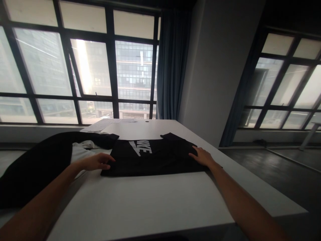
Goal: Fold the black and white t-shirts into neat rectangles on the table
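A black T-shirt (pixel 163 157) with a grey-white Nike print lies on the white table (pixel 150 201), its printed side up and the lettering turned sideways. My left hand (pixel 96 162) is at the shirt's left edge, index finger reaching onto the cloth, the other fingers loosely bent and apart from the thumb. On the shirt's right part rests my right hand (pixel 202 156), its fingers spread over the fabric. Neither hand visibly grips the cloth. The shirt's right end is partly hidden behind my right hand and forearm.
Left of the shirt lies a heap of black cloth (pixel 47 160) with white cloth (pixel 81 150) beside it. Papers (pixel 99 125) sit at the table's far left end. Beyond stand windows (pixel 91 67), a blue curtain (pixel 172 67) and a grey pillar (pixel 215 67).
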The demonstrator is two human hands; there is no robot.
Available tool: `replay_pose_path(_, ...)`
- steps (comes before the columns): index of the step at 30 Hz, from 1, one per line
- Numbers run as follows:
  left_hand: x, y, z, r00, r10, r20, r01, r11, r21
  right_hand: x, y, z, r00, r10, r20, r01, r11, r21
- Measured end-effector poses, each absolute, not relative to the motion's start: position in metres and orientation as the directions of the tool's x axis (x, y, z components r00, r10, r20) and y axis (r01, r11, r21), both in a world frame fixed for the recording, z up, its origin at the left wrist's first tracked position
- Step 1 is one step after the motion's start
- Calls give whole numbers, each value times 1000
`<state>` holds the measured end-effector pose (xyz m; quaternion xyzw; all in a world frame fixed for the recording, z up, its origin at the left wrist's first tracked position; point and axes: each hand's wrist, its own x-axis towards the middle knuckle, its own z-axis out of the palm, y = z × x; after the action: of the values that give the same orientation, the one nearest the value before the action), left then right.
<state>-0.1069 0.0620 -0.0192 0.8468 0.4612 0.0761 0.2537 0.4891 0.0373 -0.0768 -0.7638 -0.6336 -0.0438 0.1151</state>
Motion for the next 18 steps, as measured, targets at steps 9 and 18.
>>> replay_pose_path(9,-100,52,-13,553,750,-364,780,-313,542,489,41,-88,184,982,52,977,-177,-119)
replay_pose_path(18,-93,60,-16,611,789,-70,677,-474,563,488,41,-88,158,983,91,987,-156,-28)
